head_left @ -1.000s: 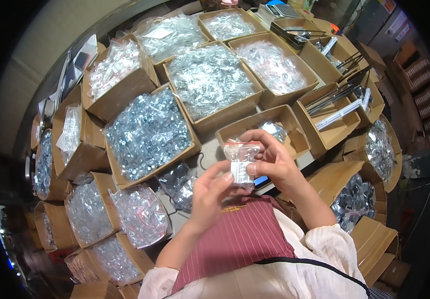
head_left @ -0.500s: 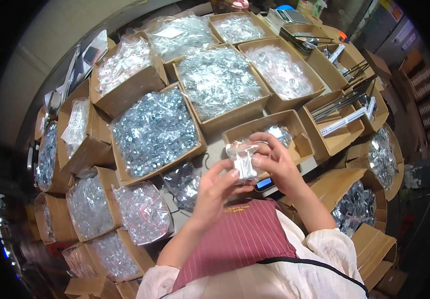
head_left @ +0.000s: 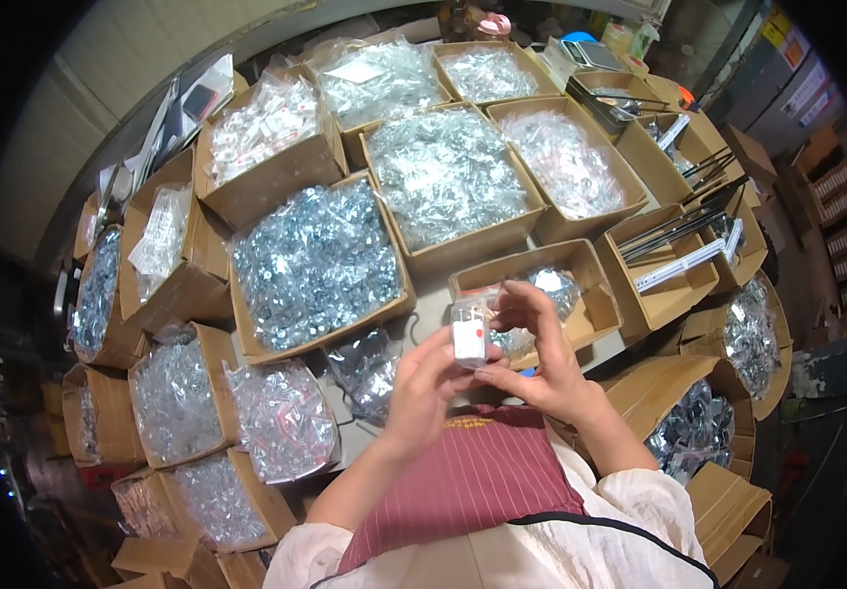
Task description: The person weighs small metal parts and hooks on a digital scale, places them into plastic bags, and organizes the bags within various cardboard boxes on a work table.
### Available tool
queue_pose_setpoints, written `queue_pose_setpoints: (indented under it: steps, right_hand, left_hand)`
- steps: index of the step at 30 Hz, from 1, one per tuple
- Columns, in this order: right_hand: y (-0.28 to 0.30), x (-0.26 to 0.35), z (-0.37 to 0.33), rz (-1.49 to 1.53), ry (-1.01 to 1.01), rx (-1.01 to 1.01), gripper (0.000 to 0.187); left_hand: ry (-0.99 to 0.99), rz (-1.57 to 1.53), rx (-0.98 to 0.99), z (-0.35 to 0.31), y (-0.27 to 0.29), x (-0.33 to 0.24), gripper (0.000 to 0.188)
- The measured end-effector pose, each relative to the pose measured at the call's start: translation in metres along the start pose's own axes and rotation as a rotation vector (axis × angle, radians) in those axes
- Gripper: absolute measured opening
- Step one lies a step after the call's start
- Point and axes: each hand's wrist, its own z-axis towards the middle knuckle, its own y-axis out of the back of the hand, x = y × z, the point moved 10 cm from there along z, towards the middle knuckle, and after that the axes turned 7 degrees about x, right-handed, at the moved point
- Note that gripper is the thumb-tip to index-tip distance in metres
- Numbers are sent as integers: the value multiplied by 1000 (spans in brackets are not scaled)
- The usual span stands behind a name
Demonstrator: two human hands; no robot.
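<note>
Between my two hands is a small clear plastic bag [head_left: 468, 339] with a white piece inside that bears a red spot. My left hand [head_left: 419, 385] is closed on its lower left side, fingers partly hidden behind it. My right hand [head_left: 553, 365] curves around the right side, its thumb at the lower edge and its bent fingertips at the upper edge. Just beyond the hands stands an open cardboard box [head_left: 595, 285] with small bagged metal parts [head_left: 554, 287] in it. A bit of a blue display shows under my right hand.
Cardboard boxes surround me, filled with shiny blue-grey parts [head_left: 315, 265], bagged silver parts [head_left: 453, 177] and bagged white pieces [head_left: 264, 133]. On the right, a box holds black rods and a white slotted strip [head_left: 683, 270]. A digital scale [head_left: 595, 56] stands at the far right.
The bag has been turned, so a red-spotted white face now shows. My right hand's fingers have shifted down its side, and the thumb has moved to the lower edge. The view has shifted slightly.
</note>
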Motion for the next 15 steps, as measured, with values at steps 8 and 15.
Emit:
queue_pose_setpoints:
  steps: [8,15]
  right_hand:
    - [3,3,3,-132,2,-2,64]
    - [4,-3,3,-123,18,-3,61]
  left_hand:
    - [53,8,8,-1,-1,8,41]
    - [13,26,23,-2,3,10,45]
